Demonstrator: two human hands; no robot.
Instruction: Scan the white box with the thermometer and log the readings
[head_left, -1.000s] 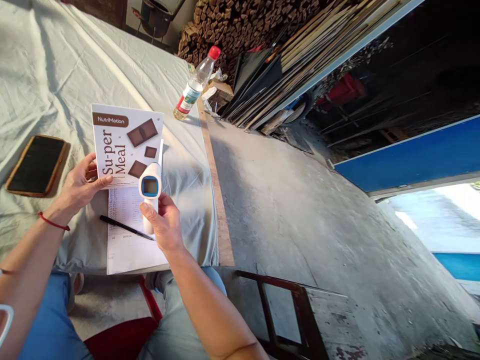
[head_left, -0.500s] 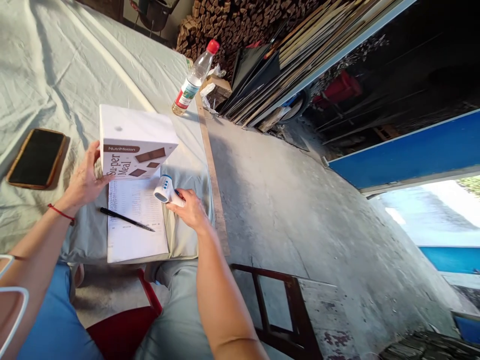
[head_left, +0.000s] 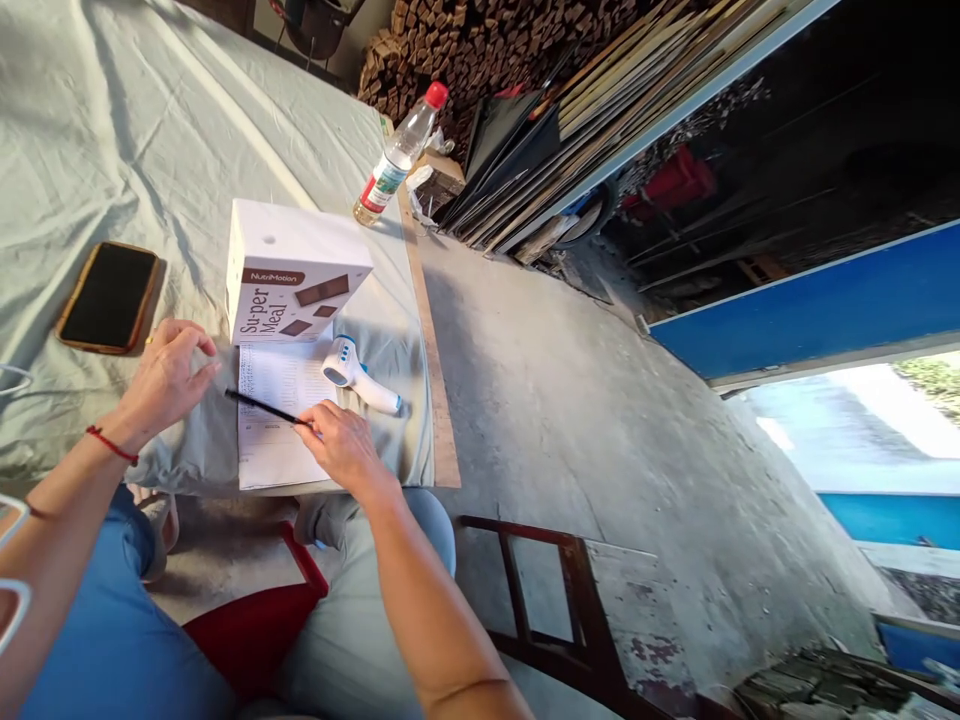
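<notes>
My right hand pinches one end of a black pen, which slants over a printed sheet of paper. To the left of the paper, my left hand hovers with bent fingers apart and nothing in it. A white and brown NutriMotion box stands at the sheet's far end, clear of both hands. Just beyond my right hand, a white and blue infrared thermometer lies on its side by the paper's right edge.
A phone in a brown case lies on the cloth-covered table at left. Near the far right edge stands a red-capped bottle. A dark wooden frame is on the floor at right, and stacked firewood lies behind.
My right hand has let go of the thermometer, now lying on the table, and taken hold of the pen. My left hand has released the box and drawn back toward me.
</notes>
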